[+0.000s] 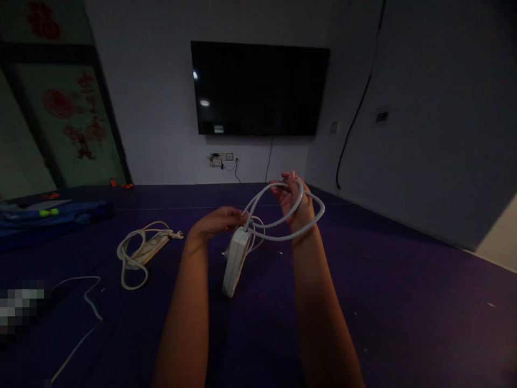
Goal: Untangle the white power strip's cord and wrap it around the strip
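Observation:
A white power strip (235, 262) hangs tilted in front of me, its cord end uppermost. My left hand (221, 221) is closed on the white cord just above that end. Wide loops of the cord (278, 237) spread to the right. My right hand (294, 199) holds the far side of these loops, thumb up and fingers curled around the cord. A plug shows partly beside the strip, below my left hand. Some of the cord behind the strip is hidden.
A second power strip (151, 250) with a loosely coiled cord lies on the purple floor (404, 302) to the left. A thin white cable (86, 296) runs at lower left. Blue cloth (76, 214) lies farther back. A television (260, 89) hangs on the wall; a black cable (357, 110) dangles at right.

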### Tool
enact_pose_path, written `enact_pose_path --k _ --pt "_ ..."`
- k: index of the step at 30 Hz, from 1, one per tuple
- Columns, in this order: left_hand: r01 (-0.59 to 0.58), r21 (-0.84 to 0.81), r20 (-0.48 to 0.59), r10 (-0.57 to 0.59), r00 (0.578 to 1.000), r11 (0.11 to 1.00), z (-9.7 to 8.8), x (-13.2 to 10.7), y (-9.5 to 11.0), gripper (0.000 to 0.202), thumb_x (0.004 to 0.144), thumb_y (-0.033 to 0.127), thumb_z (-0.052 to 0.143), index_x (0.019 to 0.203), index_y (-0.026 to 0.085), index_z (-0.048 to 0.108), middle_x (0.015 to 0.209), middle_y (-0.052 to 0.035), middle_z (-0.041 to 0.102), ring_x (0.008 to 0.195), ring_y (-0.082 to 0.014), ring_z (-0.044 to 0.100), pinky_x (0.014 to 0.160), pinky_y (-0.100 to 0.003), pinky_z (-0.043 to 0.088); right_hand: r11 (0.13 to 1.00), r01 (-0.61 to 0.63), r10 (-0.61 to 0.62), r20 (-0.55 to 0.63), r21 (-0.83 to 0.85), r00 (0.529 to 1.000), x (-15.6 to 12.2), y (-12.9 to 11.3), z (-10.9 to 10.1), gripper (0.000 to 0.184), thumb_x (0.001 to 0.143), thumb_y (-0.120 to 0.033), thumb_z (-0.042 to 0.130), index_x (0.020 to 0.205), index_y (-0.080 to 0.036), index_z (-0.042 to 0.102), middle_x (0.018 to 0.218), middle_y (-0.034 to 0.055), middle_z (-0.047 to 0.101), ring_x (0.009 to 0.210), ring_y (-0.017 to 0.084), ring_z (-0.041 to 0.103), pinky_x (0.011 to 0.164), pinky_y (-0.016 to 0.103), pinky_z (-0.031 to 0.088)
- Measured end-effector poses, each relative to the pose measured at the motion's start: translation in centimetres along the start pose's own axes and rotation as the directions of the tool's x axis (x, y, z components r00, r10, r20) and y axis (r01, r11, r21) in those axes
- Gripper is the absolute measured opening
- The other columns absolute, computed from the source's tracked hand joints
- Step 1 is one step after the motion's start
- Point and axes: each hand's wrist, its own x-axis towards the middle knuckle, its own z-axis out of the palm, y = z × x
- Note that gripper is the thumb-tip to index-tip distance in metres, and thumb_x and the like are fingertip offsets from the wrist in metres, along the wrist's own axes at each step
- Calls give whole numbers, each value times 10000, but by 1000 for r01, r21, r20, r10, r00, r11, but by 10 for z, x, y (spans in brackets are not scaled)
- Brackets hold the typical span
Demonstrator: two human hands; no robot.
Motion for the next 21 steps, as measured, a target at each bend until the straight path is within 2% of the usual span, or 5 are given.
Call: enact_pose_path --k 3,9,15,18,21 --pt "60 -8 110 -59 992 998 -4 0 1 221 682 372 650 664 153 668 539 -5 583 442 -75 448 459 -202 330 999 -26 26 23 34 999 -1 -1 -3 258 774 -431 568 858 -187 560 705 22 653 613 106 609 624 240 521" --pt "-7 99 -265 33 964 995 -9 5 2 303 645 415 670 522 151 587 464 23 506 411 -64 367 428 -203 248 989 -92 85 64 114 994 1 1 -11 234 769 -396 601 858 -179 593 713 14 657 601 88 594 609 210 515" --pt "-153 187 -620 237 748 970 -3 9 11 314 667 425 647 541 154 552 482 43 468 454 -73 376 463 -209 267 982 -154 145 83 109 986 4 7 -15 224 762 -362 618 851 -156 619 699 28 656 593 89 590 578 199 509" --pt "-203 268 -690 335 642 942 2 10 18 307 699 389 619 521 155 533 475 50 441 464 -71 367 480 -209 269 981 -183 179 64 62 982 6 11 -17 199 765 -323 612 857 -148 628 692 31 656 575 88 586 563 197 507" --pt "-230 302 -704 379 600 925 5 11 20 303 709 372 612 517 153 528 472 47 439 470 -74 373 487 -212 272 968 -243 243 10 56 970 10 18 -19 119 782 -241 580 832 -144 629 645 22 649 524 79 572 509 174 495"
